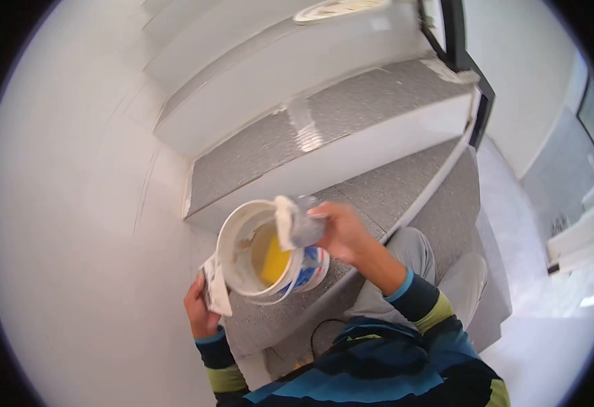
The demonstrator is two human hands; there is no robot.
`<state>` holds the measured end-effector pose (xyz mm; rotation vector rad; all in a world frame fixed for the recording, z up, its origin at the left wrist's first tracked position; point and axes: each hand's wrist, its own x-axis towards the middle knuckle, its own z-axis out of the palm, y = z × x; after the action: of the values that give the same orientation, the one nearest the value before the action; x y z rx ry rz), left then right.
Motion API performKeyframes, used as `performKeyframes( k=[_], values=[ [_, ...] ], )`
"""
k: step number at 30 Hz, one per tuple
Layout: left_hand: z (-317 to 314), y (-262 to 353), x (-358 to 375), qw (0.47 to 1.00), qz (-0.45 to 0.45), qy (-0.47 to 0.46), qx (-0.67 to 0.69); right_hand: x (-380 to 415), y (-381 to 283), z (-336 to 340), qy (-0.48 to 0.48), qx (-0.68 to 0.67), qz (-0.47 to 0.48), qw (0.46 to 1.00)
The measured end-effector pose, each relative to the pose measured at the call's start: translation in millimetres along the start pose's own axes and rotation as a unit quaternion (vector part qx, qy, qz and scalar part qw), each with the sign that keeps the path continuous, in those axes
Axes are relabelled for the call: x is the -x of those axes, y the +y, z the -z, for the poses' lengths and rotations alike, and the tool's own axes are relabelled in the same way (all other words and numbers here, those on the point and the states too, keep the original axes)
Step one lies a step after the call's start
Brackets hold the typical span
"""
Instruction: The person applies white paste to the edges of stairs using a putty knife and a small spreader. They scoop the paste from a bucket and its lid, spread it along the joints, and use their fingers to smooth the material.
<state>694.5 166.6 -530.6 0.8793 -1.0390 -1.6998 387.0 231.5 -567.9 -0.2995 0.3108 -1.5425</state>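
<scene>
Right hand (341, 230) clamps a putty knife (293, 227) (blade up-left) over bucket (270, 254); left hand (202, 308) grips a scraper (215, 288).

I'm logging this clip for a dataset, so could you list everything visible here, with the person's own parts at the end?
White plastic bucket: one, white with a blue label, yellow inside, beside a speckled step.
White-smeared putty knife: one, over the bucket rim.
Second white-coated scraper: one, left of the bucket.
Grey speckled stair steps: several, with white risers, rising away.
White wall: one, left.
Black railing: one, upper right.
Right hand: holds the putty knife.
Left hand: holds the scraper.
</scene>
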Motion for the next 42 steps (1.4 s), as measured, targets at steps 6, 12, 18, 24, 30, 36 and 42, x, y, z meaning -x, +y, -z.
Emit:
performKeyframes(
  k=[6, 12, 18, 24, 30, 36, 42],
  values=[
    [-37.8, 1.8, -6.5, 0.999, -0.013, -0.037, 0.020, 26.4, -33.9, -13.7, 0.022, 0.046, 0.026, 0.998],
    [-45.3, 11.8, -14.0, 0.992, -0.042, -0.092, 0.080, 28.1, -47.1, -44.1, 0.005, 0.059, 0.035, 0.998],
    [-40.5, 59.6, -52.9, 0.992, -0.065, -0.077, 0.074, -16.7, -63.2, -80.0, -0.019, 0.051, 0.020, 0.998],
    [-52.9, 119.2, -118.3, 0.984, -0.098, -0.145, 0.042, -92.7, -81.0, -109.5, -0.078, 0.053, 0.026, 0.995],
    [-54.0, 150.2, -206.3, 0.982, -0.116, -0.145, 0.026, -179.4, -83.7, -122.2, -0.084, 0.034, 0.088, 0.992],
    [-44.5, 150.5, -277.4, 0.980, -0.108, -0.162, 0.042, -238.0, -79.2, -111.7, -0.076, 0.026, 0.126, 0.989],
    [-27.5, 138.1, -316.8, 0.980, -0.084, -0.167, 0.066, -260.3, -71.2, -104.8, -0.058, 0.050, 0.148, 0.986]
  ],
)
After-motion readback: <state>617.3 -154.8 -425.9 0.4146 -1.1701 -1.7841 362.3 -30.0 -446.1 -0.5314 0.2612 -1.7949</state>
